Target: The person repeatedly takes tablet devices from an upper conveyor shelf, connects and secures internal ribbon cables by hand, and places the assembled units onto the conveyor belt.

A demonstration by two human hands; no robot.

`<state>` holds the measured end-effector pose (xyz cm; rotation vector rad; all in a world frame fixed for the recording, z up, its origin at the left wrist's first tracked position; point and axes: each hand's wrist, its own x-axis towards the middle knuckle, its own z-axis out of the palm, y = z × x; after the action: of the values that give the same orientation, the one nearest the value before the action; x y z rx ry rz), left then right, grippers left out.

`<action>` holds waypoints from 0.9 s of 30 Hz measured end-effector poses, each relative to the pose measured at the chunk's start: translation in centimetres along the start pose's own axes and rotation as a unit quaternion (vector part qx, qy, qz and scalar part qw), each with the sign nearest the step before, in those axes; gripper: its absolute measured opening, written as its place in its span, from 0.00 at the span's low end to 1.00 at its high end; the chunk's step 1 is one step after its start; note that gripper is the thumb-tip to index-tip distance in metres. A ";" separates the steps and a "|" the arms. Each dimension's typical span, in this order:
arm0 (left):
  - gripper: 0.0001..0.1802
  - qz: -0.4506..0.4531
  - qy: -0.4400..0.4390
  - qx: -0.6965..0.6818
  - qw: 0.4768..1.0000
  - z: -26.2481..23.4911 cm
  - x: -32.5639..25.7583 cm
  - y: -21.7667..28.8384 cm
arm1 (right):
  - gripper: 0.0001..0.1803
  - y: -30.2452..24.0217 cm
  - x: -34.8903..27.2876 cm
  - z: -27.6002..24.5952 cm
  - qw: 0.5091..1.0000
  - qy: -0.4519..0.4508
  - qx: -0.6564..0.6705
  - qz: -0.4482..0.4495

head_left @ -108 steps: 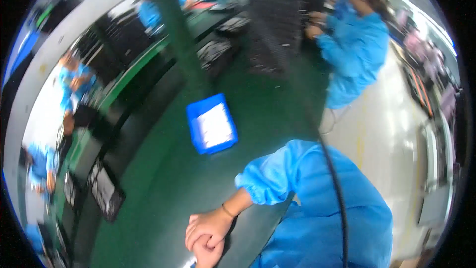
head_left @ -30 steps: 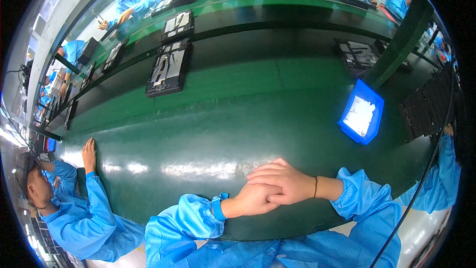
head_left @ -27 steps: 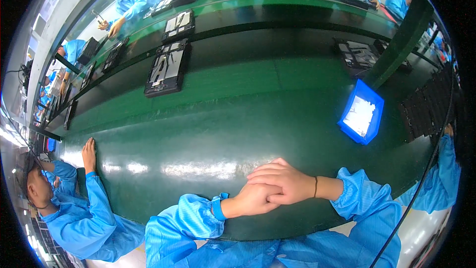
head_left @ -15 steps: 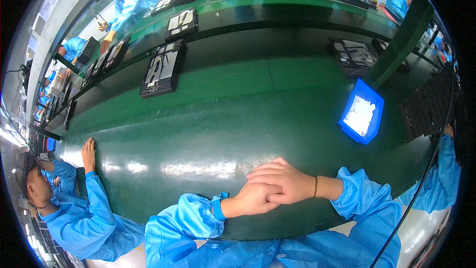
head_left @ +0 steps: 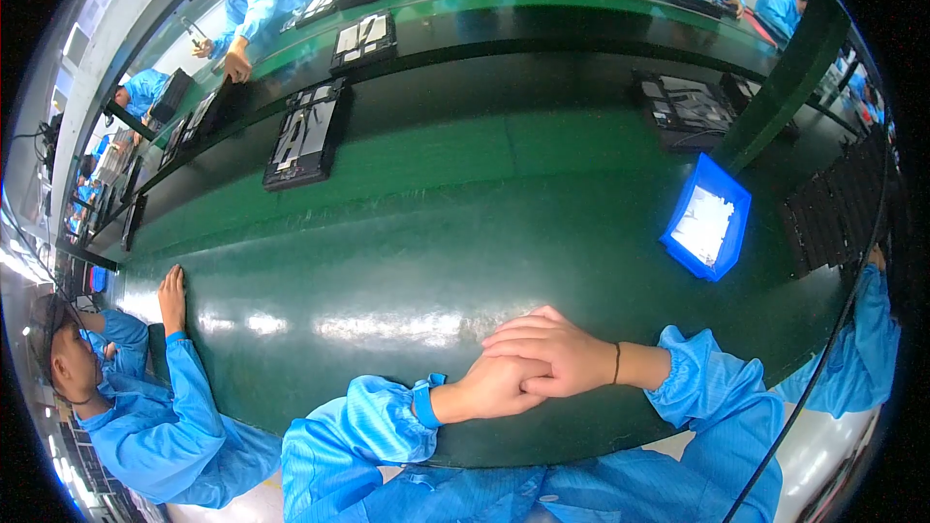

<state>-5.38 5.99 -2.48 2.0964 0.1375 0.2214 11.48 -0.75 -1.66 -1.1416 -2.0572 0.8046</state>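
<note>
On the glossy green workbench [head_left: 407, 261], the right hand [head_left: 557, 353] is lying folded over the left hand [head_left: 494, 387], both holding nothing; no work is beginning.

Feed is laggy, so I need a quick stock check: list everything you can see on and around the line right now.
green bench: one, green, spans the middle
blue bin: one, blue with pale contents, right on the bench
open black device: one, black, on the conveyor, upper left
second black device: one, black, upper right
co-worker's hand: one, flat on the bench, left
left hand: under the right hand, bench front edge
right hand: rests over the left hand
</note>
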 end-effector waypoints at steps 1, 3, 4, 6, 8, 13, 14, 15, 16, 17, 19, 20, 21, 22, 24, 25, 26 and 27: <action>0.10 0.001 0.002 0.000 1.000 0.0 0.0 0.0 | 0.34 0.0 0.0 0.0 1.000 0.000 -0.001 -0.001; 0.11 -0.004 -0.001 0.002 1.000 -0.2 0.0 0.3 | 0.34 0.0 0.0 0.0 1.000 0.000 -0.002 -0.002; 0.11 -0.009 -0.004 0.004 1.000 -0.2 0.0 0.3 | 0.34 0.0 0.0 0.0 1.000 0.001 -0.004 -0.004; 0.08 0.003 0.014 0.000 1.000 -0.1 0.1 0.4 | 0.34 0.0 0.1 0.0 1.000 0.002 -0.001 -0.005; 0.06 0.015 0.032 -0.003 0.999 0.0 0.1 0.3 | 0.34 0.0 0.1 0.0 1.000 0.004 0.001 -0.006; 0.10 -0.015 -0.006 0.000 1.000 -0.3 0.0 0.5 | 0.33 0.0 0.0 0.0 1.000 0.000 0.000 -0.004; 0.10 -0.015 -0.005 0.000 1.000 -0.3 0.0 0.5 | 0.33 0.0 0.0 0.0 1.000 -0.001 0.000 -0.004; 0.10 -0.013 -0.005 0.001 1.000 -0.3 0.0 0.5 | 0.33 0.0 0.1 0.0 1.000 -0.002 0.000 -0.005; 0.10 -0.011 -0.004 0.002 1.000 -0.3 0.0 0.5 | 0.33 0.0 0.1 0.0 1.000 -0.003 -0.001 -0.005; 0.10 -0.011 -0.004 0.002 1.000 -0.2 0.0 0.4 | 0.33 -0.1 0.1 -0.1 1.000 -0.003 -0.001 -0.005; 0.07 0.026 0.039 0.005 0.999 0.1 0.0 0.1 | 0.34 -0.1 0.1 0.0 1.000 -0.002 0.004 -0.001; 0.07 0.026 0.039 0.005 0.999 0.1 0.0 0.1 | 0.34 0.0 0.0 0.0 1.000 -0.002 0.004 -0.001; 0.07 0.024 0.037 0.003 0.999 0.2 0.0 0.2 | 0.34 0.0 0.0 0.0 1.000 -0.002 0.002 -0.002; 0.06 0.022 0.035 0.001 0.999 0.1 0.0 0.2 | 0.34 0.0 0.0 0.0 1.000 -0.002 0.000 -0.003; 0.06 0.024 0.036 -0.001 0.999 0.1 0.0 0.2 | 0.34 -0.1 0.0 0.0 1.000 -0.002 0.001 -0.002; 0.06 0.026 0.038 -0.002 0.999 0.1 0.0 0.2 | 0.34 -0.1 0.1 0.0 1.000 -0.003 0.001 -0.001; 0.06 0.026 0.037 -0.002 0.999 0.0 0.0 0.2 | 0.34 -0.1 0.1 0.0 1.000 -0.003 0.001 -0.001; 0.06 0.025 0.037 -0.002 0.999 0.0 0.0 0.2 | 0.34 -0.1 0.1 0.0 1.000 -0.003 0.000 -0.001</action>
<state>-5.37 5.84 -2.31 2.0909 0.1291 0.3297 11.41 -0.72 -1.52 -1.1392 -2.0635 0.8088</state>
